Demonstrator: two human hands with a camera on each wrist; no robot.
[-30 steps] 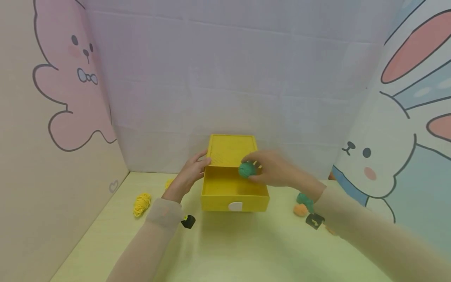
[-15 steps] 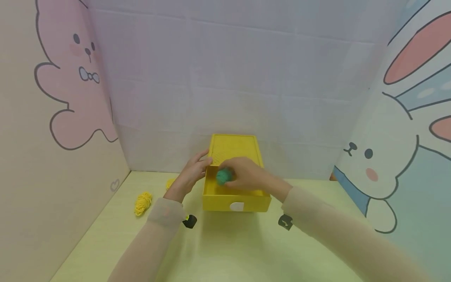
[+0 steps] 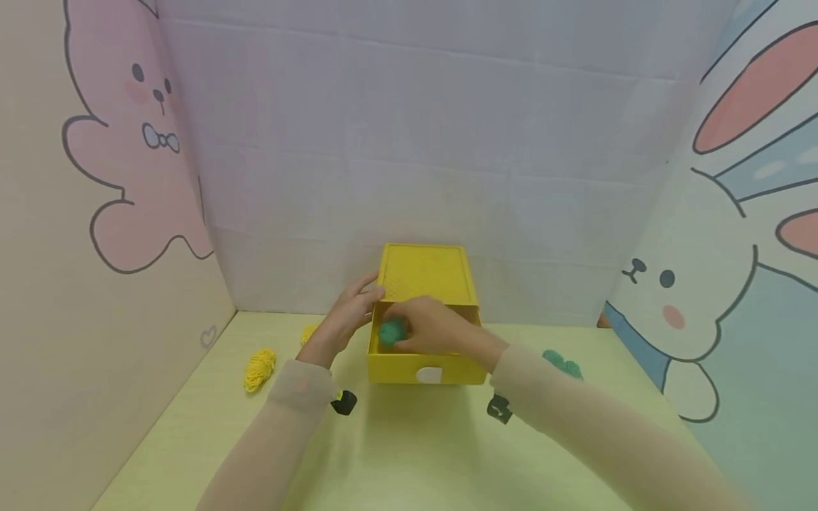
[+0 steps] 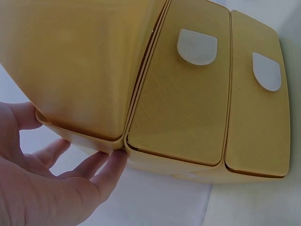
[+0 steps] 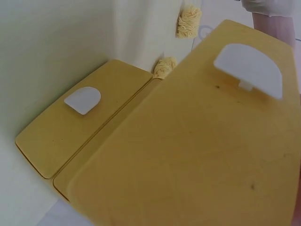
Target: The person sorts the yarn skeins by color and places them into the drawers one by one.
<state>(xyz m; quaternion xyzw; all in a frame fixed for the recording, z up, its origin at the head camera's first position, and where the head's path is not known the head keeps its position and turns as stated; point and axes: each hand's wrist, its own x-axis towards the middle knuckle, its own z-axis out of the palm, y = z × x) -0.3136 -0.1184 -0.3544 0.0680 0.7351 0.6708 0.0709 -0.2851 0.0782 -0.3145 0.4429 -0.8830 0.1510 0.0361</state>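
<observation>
A yellow drawer unit (image 3: 427, 273) stands against the back wall with its top drawer (image 3: 399, 369) pulled out. Inside that drawer, at its left end, my right hand (image 3: 431, 326) grips a teal ball of yarn (image 3: 391, 332). The right wrist view shows the drawer's front (image 5: 188, 150) and its white handle (image 5: 251, 68), but neither hand nor yarn. My left hand (image 3: 348, 312) rests against the unit's left side, thumb at the top edge. In the left wrist view its spread fingers (image 4: 110, 172) touch the side panel, beside two closed lower drawers (image 4: 183, 103).
One yellow yarn hank (image 3: 259, 369) lies at the left of the table; another yellow hank (image 3: 308, 333) sits partly behind my left wrist. Teal yarn (image 3: 562, 363) shows past my right forearm. Walls with cartoon animals stand at both sides.
My right hand has carried the teal yarn ball leftward and down into the open drawer's left end. My left hand has stayed at the unit's side.
</observation>
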